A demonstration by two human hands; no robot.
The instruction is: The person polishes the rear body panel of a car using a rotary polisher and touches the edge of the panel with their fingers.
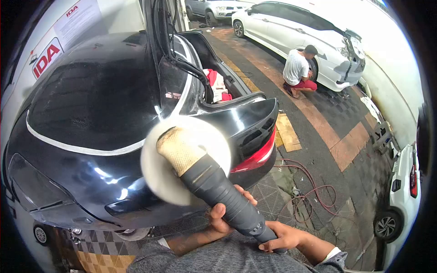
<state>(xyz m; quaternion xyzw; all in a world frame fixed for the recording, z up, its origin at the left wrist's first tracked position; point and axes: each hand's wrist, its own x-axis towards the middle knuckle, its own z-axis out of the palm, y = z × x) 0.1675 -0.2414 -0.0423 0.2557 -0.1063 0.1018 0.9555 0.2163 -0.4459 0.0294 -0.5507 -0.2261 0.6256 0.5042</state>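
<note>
Both hands [281, 237] grip a polisher [218, 191] by the black car [59, 166]

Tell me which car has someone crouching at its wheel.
The white car at top right, past the black car: a person in red shorts crouches at its wheel. Nobody crouches at the car behind it or the white one at lower right.

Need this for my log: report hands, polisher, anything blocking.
Left hand, right hand gripping polisher. White pad blurred before black car, contact unclear. Nothing visible blocking it.
</note>
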